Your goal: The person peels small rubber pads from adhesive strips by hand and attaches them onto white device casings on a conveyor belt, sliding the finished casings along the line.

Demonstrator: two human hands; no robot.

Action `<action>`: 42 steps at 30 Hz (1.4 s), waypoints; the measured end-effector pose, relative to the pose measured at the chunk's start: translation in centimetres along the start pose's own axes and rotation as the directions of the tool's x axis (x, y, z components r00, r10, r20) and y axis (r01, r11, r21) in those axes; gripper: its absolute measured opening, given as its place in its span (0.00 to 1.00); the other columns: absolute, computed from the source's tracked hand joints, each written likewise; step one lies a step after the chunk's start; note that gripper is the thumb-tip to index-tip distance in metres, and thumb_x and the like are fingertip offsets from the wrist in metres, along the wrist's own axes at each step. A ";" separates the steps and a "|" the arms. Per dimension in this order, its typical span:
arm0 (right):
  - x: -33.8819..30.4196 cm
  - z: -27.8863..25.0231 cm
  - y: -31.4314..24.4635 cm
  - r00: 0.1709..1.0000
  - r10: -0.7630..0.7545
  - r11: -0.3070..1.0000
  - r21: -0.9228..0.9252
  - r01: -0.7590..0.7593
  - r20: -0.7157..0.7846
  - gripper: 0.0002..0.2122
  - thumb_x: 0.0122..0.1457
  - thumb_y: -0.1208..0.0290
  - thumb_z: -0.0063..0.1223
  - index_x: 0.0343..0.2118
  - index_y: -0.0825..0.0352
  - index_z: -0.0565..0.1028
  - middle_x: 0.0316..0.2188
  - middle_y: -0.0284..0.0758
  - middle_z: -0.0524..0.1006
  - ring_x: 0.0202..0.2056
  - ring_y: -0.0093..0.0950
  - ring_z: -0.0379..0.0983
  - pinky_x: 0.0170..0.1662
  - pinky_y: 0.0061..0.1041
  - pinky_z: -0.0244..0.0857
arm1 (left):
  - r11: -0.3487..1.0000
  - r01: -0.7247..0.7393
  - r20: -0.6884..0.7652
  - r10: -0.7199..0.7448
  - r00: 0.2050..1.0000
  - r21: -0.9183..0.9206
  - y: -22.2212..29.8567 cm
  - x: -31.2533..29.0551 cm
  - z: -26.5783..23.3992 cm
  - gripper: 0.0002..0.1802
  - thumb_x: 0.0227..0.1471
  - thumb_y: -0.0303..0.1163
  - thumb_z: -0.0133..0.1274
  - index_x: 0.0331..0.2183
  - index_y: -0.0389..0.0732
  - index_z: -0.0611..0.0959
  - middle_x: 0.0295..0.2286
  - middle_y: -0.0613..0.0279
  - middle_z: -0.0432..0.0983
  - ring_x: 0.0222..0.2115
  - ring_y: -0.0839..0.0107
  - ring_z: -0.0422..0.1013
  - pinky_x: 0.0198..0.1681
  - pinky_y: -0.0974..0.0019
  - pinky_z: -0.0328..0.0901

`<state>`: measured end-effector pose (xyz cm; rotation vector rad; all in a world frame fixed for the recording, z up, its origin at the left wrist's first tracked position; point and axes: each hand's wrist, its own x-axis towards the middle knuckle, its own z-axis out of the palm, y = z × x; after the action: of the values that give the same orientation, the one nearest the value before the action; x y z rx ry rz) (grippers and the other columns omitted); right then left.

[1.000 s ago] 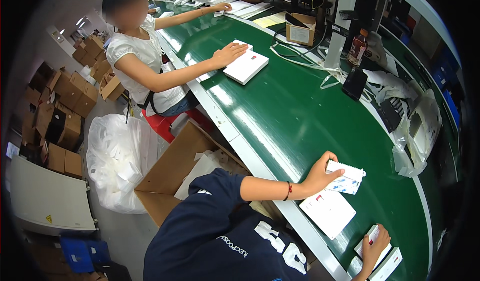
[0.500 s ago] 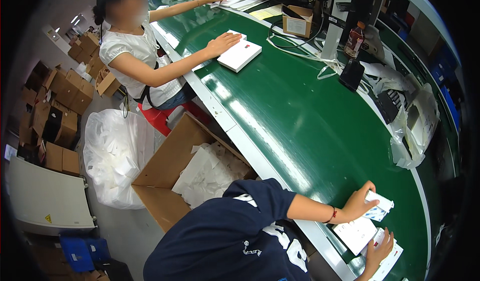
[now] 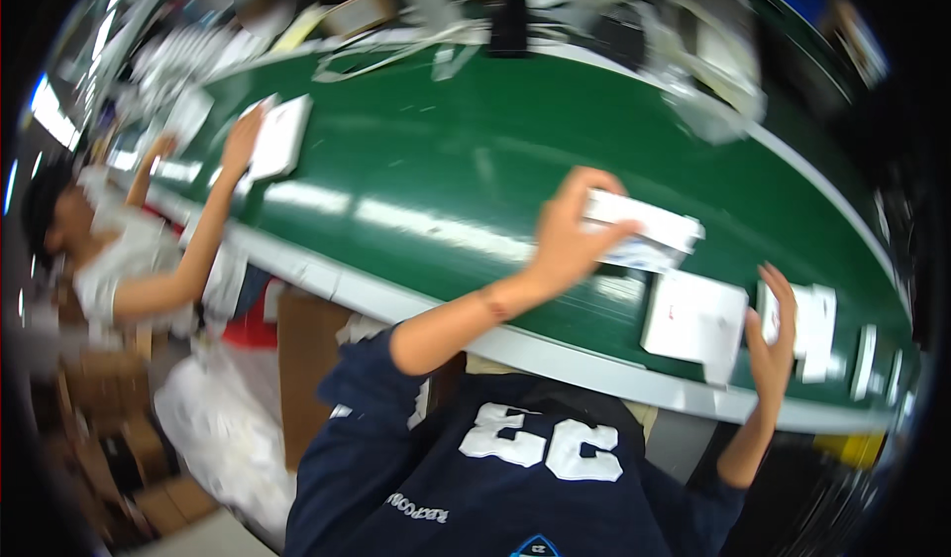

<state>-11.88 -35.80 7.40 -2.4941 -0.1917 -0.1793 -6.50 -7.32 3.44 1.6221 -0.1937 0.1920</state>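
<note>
My left hand (image 3: 582,228) grips a white bundle (image 3: 649,222) with a blue-patterned underside, thumb along its near face. It is held over the green work surface (image 3: 436,151), beyond the upper left corner of a flat white box (image 3: 695,321). My right hand (image 3: 777,331) reaches in from the lower right, its fingers stretched and the thumb apart. It lies at the left edge of a second white box (image 3: 814,324), partly covering it; whether it touches the box is blurred.
At the far left a co-worker (image 3: 149,260) has a hand on white boxes (image 3: 281,139). Clear plastic wrapping (image 3: 713,101), a black device (image 3: 508,28) and white cables (image 3: 396,54) line the far edge. More thin white items (image 3: 864,363) lie far right. A cardboard carton (image 3: 309,359) stands below the near edge.
The view has swung right and is blurred. My left hand has moved the white bundle away from above the flat box. My right hand's fingers look straighter at the second box.
</note>
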 end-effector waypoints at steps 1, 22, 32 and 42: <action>0.7 0.6 -1.5 0.997 -0.069 0.996 0.063 0.068 0.018 0.20 0.47 0.74 0.49 0.47 0.66 0.68 0.49 0.40 0.66 0.52 0.37 0.59 0.56 0.33 0.50 | 0.998 0.040 0.035 -0.039 0.999 -0.047 -0.2 0.0 -0.7 0.20 0.38 0.23 0.59 0.35 0.41 0.69 0.28 0.64 0.68 0.26 0.75 0.67 0.31 0.73 0.64; 3.3 4.6 -3.8 0.993 0.003 0.837 0.543 -0.067 0.118 0.05 0.42 0.82 0.56 0.25 0.69 0.75 0.30 0.36 0.75 0.32 0.24 0.67 0.37 0.19 0.61 | 0.999 0.031 0.176 -0.026 0.984 -0.023 -1.2 -1.2 0.8 0.24 0.33 0.20 0.63 0.34 0.39 0.70 0.28 0.64 0.70 0.24 0.77 0.67 0.28 0.77 0.64; 2.5 0.3 1.0 0.999 -0.012 0.914 0.404 0.031 -0.051 0.01 0.46 0.78 0.53 0.21 0.68 0.75 0.41 0.39 0.72 0.41 0.30 0.65 0.43 0.25 0.58 | 0.977 0.142 0.055 -0.135 0.989 -0.157 -0.9 -1.1 0.2 0.22 0.36 0.22 0.61 0.36 0.40 0.69 0.29 0.63 0.68 0.25 0.77 0.66 0.29 0.78 0.65; 3.6 0.5 1.0 0.985 0.055 0.998 -0.022 -0.052 0.163 0.00 0.44 0.78 0.54 0.21 0.66 0.75 0.43 0.35 0.72 0.43 0.30 0.65 0.45 0.25 0.57 | 0.985 0.105 -0.067 -0.115 0.991 -0.134 -0.8 -0.4 -0.7 0.22 0.40 0.30 0.62 0.37 0.39 0.70 0.29 0.60 0.70 0.25 0.75 0.69 0.27 0.78 0.67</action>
<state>-8.10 -35.95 7.08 -2.5288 -0.1906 0.0464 -6.65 -6.53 2.59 1.4888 -0.0583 0.1513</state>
